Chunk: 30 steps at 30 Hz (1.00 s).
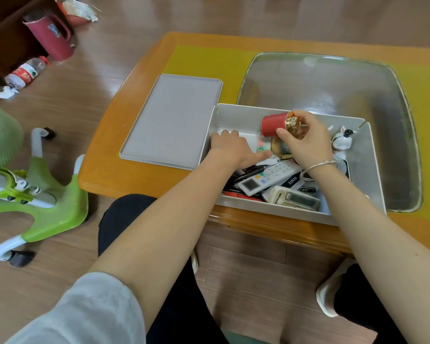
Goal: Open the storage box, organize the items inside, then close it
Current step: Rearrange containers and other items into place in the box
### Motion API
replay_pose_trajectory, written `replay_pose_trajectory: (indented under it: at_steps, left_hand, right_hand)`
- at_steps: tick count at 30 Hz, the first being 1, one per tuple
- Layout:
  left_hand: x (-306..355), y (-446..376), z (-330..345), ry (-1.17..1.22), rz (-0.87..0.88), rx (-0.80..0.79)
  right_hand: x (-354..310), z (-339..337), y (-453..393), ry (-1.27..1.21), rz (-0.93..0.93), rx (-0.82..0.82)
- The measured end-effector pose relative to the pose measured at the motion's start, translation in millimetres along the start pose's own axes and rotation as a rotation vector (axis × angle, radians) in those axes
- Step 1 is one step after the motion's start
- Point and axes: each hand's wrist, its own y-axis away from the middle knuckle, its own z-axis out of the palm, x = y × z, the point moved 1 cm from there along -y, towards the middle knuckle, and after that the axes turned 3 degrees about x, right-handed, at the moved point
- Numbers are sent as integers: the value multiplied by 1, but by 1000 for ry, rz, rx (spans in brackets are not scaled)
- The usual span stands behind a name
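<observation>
Matt grey plastic storage box, glossy varnished wooden table, shiny gold-capped red jar

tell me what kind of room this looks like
Probably a home living room: a low wooden coffee table on wood flooring, a green child's ride-on toy beside it, and a storage box of remote controls.

open storage box, right hand holding red jar, left hand inside
</observation>
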Motion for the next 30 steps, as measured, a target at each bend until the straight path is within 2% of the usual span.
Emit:
replay_pose_trajectory:
  at_steps: [6,17,24,30]
  left_hand:
    - [-2,22,10,-24,62,32]
    - [-6,28,19,128,43,98]
    - [-6,28,25,162,22,151]
    - [-4,27,28,227,-10,205]
  right_hand:
    - [-1,1,-1,51,-74,-40]
    - [-23,22,-9,207,-297,-231]
    - [-31,36,-11,328,-314,-332]
    - [-28,33,-9,269,-278,-304]
